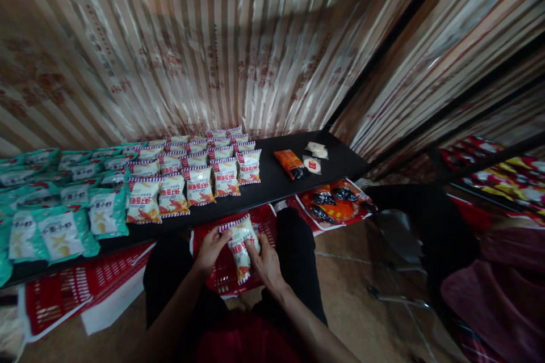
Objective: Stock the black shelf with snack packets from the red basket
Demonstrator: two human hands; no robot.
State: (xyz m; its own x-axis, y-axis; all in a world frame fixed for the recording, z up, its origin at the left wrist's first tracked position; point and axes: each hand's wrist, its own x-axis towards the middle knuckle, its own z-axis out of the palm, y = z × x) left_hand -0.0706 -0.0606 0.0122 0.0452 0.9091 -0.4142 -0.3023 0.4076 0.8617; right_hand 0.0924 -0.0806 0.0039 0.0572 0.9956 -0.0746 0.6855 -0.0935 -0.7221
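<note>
The left hand (213, 247) grips a white bag (240, 233) by its upper corner; the right hand (267, 264) grips the opposite side. The bag is just in front of the table (267, 170). Similar bags (200, 184) form rows midway along the table, with green bags (63, 232) at its left and an orange packet (289, 162) toward its right end.

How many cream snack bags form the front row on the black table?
5: leftmost bag beside the teal bags, then, going right, second bag, third bag, fourth bag and rightmost bag. No front-row bag looks hidden.
</note>
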